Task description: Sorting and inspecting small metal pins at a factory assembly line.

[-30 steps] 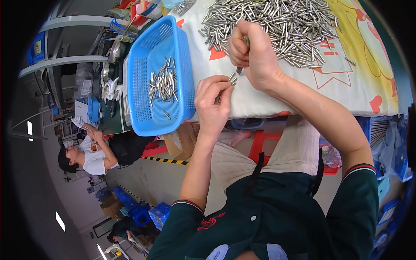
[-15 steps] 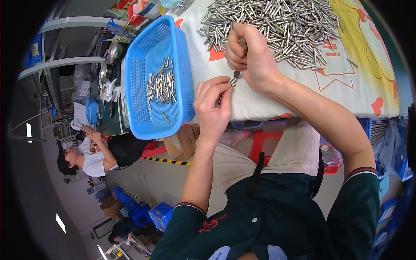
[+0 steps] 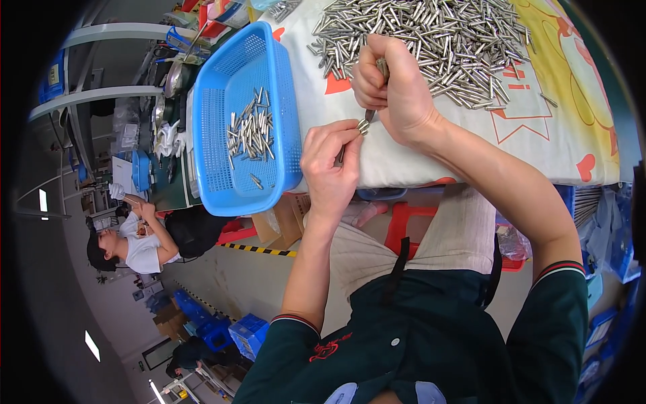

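Where a seated co-worker in a white shirt (image 3: pixel 134 242) shows at far left, a blue perforated plastic basket (image 3: pixel 232 168) holds a small cluster of metal pins; left hand (image 3: pixel 330 168) has fingers pinched together on a short silver metal pin (image 3: pixel 363 126) at the cloth-covered table edge; right hand (image 3: pixel 393 84) is clenched around a slim dark-handled tool (image 3: pixel 371 114) touching that pin; a large heap of silver metal pins (image 3: pixel 431 44) lies just beyond
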Tool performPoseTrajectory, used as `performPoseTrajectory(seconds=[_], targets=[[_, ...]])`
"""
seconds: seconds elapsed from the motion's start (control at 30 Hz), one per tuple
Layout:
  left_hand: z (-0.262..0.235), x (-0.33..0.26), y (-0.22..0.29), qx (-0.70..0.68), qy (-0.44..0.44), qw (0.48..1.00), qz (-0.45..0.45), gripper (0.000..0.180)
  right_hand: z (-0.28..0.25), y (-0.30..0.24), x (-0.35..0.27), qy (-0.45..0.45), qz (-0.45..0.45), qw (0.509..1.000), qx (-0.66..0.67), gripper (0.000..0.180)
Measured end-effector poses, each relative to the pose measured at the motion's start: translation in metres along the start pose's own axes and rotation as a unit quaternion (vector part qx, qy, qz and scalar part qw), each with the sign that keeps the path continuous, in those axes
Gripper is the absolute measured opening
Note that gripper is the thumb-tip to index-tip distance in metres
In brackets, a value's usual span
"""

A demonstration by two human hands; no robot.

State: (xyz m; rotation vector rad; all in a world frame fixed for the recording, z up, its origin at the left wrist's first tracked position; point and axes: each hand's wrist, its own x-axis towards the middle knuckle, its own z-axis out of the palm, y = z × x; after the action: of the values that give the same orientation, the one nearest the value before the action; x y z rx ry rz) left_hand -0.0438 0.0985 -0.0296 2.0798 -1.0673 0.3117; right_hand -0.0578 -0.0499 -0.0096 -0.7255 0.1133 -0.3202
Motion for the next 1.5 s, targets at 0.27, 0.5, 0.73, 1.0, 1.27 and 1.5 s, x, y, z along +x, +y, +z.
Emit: performPoseTrajectory(seconds=[0.27,0.5,0.73,1.0,1.27,1.5], targets=[[0.001,0.001,-0.001,0.006,0.008,1.000,0.014,0.011,0.005,-0.002,-0.003,0.011,0.006,1.000,-0.019,0.042],[0.001,0.001,-0.002,0.008,0.007,1.000,0.015,0.011,0.006,0.000,-0.003,-0.001,-0.008,1.000,-0.026,0.042],[0.001,0.001,-0.001,0.003,0.003,1.000,0.014,0.011,0.010,0.005,-0.006,-0.002,-0.047,0.995,-0.088,0.037],[0.002,0.000,-0.001,-0.004,0.015,1.000,0.014,0.011,0.006,-0.001,-0.006,0.009,-0.015,0.999,-0.048,0.038],[0.001,0.000,-0.002,-0.006,0.011,1.000,0.010,0.011,0.007,0.002,-0.002,0.020,-0.031,0.998,-0.054,0.041],[0.001,0.001,-0.001,-0.008,0.010,1.000,0.007,0.012,0.006,0.001,0.000,0.018,-0.016,0.999,-0.036,0.041]])
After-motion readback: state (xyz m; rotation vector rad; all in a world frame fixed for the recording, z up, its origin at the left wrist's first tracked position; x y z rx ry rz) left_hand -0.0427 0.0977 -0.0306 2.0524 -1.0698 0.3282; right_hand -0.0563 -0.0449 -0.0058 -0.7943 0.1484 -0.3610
